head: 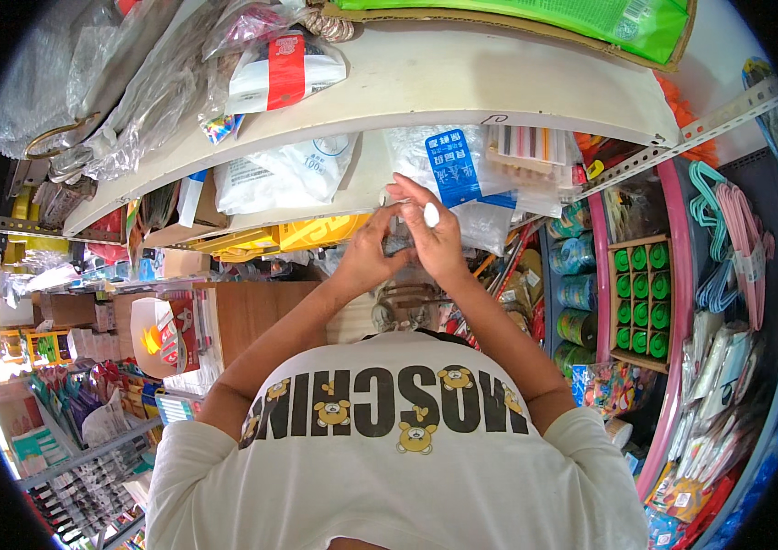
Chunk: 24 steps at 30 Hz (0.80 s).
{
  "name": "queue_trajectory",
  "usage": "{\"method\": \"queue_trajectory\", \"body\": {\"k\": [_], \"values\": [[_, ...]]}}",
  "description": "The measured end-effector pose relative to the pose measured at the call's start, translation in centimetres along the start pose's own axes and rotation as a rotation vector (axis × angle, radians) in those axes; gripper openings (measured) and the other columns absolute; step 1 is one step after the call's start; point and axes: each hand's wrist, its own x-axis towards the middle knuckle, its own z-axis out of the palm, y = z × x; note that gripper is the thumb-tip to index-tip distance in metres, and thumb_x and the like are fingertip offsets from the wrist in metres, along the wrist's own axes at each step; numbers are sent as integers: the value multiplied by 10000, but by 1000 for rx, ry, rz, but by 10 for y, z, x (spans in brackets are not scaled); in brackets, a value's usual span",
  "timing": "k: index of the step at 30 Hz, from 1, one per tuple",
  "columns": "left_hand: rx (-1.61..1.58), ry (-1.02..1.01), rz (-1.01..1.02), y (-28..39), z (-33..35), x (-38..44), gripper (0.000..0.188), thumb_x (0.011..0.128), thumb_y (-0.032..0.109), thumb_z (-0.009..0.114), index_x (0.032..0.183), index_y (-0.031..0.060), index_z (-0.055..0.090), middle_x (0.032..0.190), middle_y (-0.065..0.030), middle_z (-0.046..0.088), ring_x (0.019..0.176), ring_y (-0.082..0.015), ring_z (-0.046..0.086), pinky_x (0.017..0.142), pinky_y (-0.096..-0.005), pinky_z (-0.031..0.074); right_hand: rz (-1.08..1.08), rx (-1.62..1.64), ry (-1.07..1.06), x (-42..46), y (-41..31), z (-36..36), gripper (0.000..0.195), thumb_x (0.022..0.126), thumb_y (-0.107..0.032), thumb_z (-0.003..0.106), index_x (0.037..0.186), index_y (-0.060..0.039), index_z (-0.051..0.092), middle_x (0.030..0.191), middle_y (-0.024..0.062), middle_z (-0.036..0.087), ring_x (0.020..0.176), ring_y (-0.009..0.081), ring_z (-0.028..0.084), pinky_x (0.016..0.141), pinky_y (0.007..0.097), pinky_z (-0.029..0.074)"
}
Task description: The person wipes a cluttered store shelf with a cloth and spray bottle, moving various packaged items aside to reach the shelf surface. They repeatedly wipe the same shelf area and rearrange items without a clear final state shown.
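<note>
My left hand [372, 251] and my right hand [436, 237] are raised close together at the front edge of a cream metal shelf [368, 161]. A small white rounded object [431, 214] shows between the thumb and fingers of my right hand; what it is cannot be told. The fingertips of my left hand are bent towards the right hand, and whether they pinch anything is unclear. Behind the hands lie a clear plastic packet with a blue label [454, 168] and a white plastic bag [286, 175]. Flat packets with striped contents [530, 144] lie to the right.
An upper shelf [430, 75] crosses above the hands, bearing a white and red bag [286, 72] and a green package [609, 27]. Yellow boxes [320, 232] sit below left. Hangers [746, 240] and a carton of green-topped items [640, 295] are at the right.
</note>
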Motion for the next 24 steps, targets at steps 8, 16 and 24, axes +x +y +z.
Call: {"method": "queue_trajectory", "body": {"k": [8,16,24], "values": [[11,-30,-101,-11,2,2,343,708,33,617,1035,-31,537,930,-217,600,817,-342,610,684,-380,475,-175,-202,-145,0,2,5,385,867,-175,553,1232,-63,506,1160,131,556,1118,280,487,945,348,383],[166,71,-131,-18,1,3,248,749,193,673,882,-6,608,786,-198,618,699,-358,603,626,-383,480,-169,-555,-89,-8,-22,-63,462,761,-157,678,1188,-47,538,1205,140,534,1125,265,499,970,359,377],[422,65,-313,-33,-12,12,355,759,375,635,864,36,641,711,-193,625,682,-357,613,629,-422,487,56,-658,583,5,-8,-226,396,844,-210,624,1173,-2,553,1130,135,596,1025,194,558,888,306,413]]}}
